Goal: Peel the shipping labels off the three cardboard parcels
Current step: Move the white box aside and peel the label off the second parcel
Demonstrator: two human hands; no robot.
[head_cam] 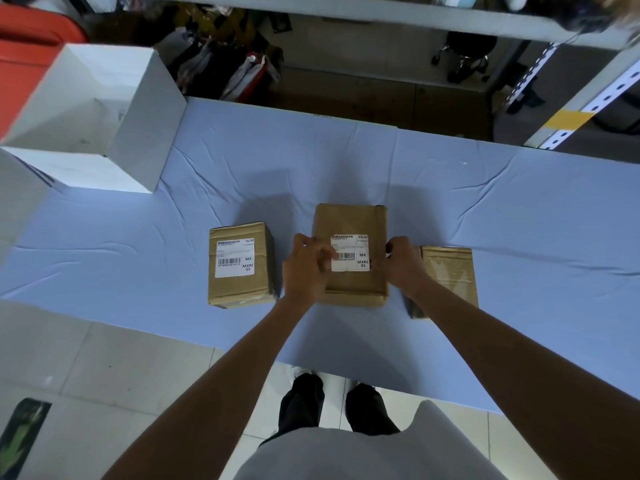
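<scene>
Three cardboard parcels stand in a row on the blue-covered table [519, 220]. The left parcel [239, 285] carries a white shipping label [235, 259] on top. The taller middle parcel [349, 220] has its own white label [353, 256]. My left hand [306, 266] pinches that label's left edge, fingers curled over it. My right hand [403, 259] grips the middle parcel's right side. The right parcel [450, 268] shows only brown card and clear tape on top; my right forearm hides part of it.
A large open white box [138, 133] stands at the table's back left, with a red bin [31, 46] behind it. Metal shelving posts [581, 109] rise at the right. The floor and my legs show below the table's near edge.
</scene>
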